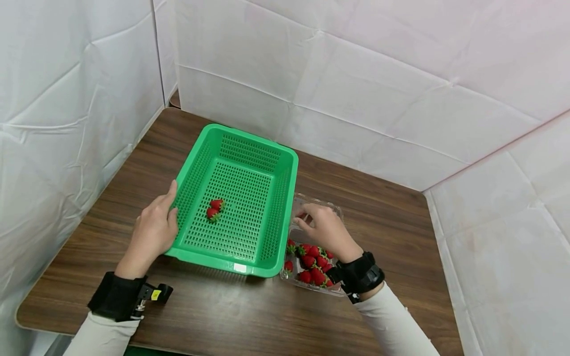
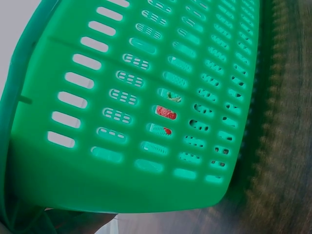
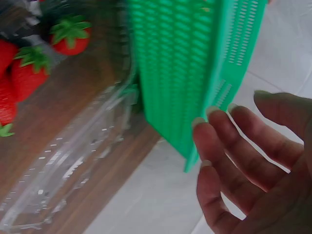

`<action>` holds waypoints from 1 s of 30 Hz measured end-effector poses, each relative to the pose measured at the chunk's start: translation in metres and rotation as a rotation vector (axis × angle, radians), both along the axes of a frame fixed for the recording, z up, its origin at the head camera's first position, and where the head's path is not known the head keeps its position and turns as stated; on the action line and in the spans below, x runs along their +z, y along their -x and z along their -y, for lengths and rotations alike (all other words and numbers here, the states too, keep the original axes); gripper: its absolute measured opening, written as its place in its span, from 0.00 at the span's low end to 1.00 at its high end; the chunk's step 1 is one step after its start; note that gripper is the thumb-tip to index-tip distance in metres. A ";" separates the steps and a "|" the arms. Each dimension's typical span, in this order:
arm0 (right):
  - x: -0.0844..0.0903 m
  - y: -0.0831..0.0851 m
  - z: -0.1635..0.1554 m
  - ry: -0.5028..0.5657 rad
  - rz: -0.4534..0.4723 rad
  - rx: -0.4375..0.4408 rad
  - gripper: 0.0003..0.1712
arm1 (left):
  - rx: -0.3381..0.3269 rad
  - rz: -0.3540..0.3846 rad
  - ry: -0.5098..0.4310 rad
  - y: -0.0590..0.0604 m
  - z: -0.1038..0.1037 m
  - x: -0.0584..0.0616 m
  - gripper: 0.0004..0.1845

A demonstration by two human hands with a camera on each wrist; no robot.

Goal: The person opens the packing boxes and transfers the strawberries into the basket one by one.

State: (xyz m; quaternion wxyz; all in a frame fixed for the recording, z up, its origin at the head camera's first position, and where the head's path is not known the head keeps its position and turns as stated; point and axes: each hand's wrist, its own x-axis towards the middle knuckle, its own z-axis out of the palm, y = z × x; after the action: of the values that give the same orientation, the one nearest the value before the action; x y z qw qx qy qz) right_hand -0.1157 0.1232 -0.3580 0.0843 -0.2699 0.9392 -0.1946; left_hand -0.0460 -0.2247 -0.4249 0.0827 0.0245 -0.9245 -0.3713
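Observation:
A green slotted plastic basket [image 1: 234, 269] stands left of centre, with two strawberries [image 1: 213, 213] lying together on its floor. My left hand [image 1: 154, 225] grips its left rim, index finger and thumb at the edge and the other fingers mostly hidden. The left wrist view looks through the slotted side wall [image 2: 161, 73], where red shows in the slots. On the right, my right hand [image 1: 324, 227] hovers over a clear plastic clamshell box [image 1: 311, 287]. Its fingers are loosely bent and hold nothing. Several strawberries [image 1: 315, 262] lie in the near half of the box.
Brown wood-grain table [image 1: 231, 316] lies beneath everything. White sheeting [image 1: 347, 99] hangs behind it and along both sides. The clear box sits close against the basket's right side; its transparent lid part [image 3: 73, 165] shows in the right wrist view.

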 end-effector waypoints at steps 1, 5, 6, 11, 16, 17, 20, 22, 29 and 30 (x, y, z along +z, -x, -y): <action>-0.002 0.000 -0.002 -0.019 0.013 -0.002 0.10 | 0.000 0.002 0.000 0.000 0.000 0.000 0.33; -0.012 0.000 -0.007 -0.075 0.049 0.007 0.09 | -0.003 0.004 0.000 0.000 0.000 0.000 0.34; -0.015 0.000 -0.008 -0.080 0.062 0.010 0.09 | -0.004 0.004 0.000 -0.001 0.000 0.000 0.34; -0.026 -0.004 -0.009 -0.100 0.122 0.015 0.09 | -0.002 -0.004 0.002 -0.001 0.000 0.000 0.33; -0.036 -0.006 -0.007 -0.150 0.133 -0.013 0.13 | 0.001 -0.016 0.002 -0.001 0.001 0.000 0.33; -0.038 -0.006 -0.006 -0.161 0.131 -0.015 0.13 | 0.002 -0.019 0.001 -0.001 0.001 0.000 0.33; -0.045 -0.007 -0.005 -0.183 0.127 -0.020 0.14 | 0.003 -0.028 0.000 -0.001 0.001 0.000 0.33; -0.048 -0.008 -0.005 -0.191 0.117 -0.019 0.14 | 0.002 -0.028 0.000 -0.002 0.001 0.001 0.33; -0.056 -0.010 -0.001 -0.197 0.119 0.021 0.09 | 0.000 -0.032 0.000 -0.002 0.001 0.002 0.33; -0.057 -0.011 0.000 -0.200 0.117 0.023 0.08 | 0.000 -0.035 -0.001 -0.002 0.000 0.002 0.33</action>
State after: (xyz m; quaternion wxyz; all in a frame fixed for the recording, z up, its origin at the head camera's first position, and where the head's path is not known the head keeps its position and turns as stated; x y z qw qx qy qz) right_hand -0.1050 0.1229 -0.4145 0.1677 -0.2589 0.9443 -0.1146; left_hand -0.0439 -0.2252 -0.4228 0.0987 0.0180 -0.9227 -0.3723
